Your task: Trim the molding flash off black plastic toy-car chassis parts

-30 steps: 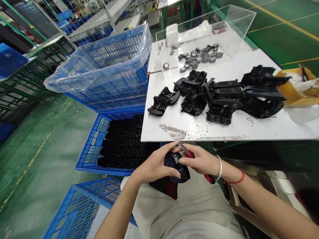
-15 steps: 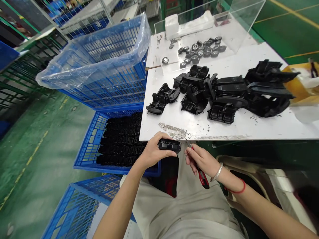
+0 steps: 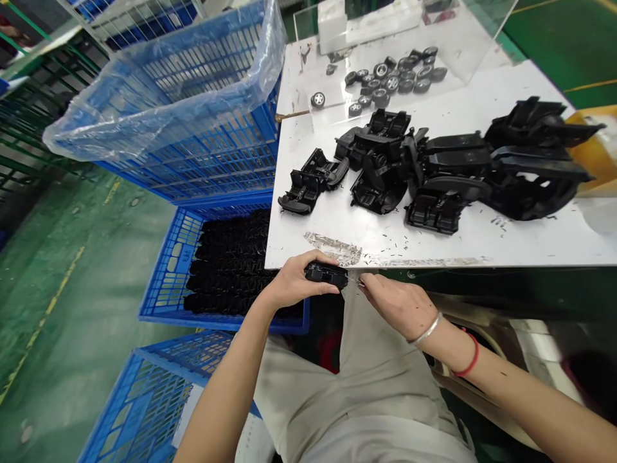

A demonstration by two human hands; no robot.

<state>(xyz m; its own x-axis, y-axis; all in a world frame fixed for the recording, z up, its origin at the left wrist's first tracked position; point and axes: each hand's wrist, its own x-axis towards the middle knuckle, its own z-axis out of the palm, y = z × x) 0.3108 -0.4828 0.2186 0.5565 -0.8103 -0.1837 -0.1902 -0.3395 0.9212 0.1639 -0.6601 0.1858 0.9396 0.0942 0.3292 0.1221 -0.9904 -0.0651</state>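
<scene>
The left hand (image 3: 294,283) is clutching a ridged black plastic part (image 3: 326,275) beside the white table (image 3: 289,238), while the right hand (image 3: 398,307) is pinching a thin metal blade (image 3: 360,281).

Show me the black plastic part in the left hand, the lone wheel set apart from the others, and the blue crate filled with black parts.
Black plastic part (image 3: 326,275): head view, on its upper face.
Lone wheel (image 3: 317,99): head view, on its hub.
Blue crate (image 3: 169,270): head view, on its left wall.
</scene>
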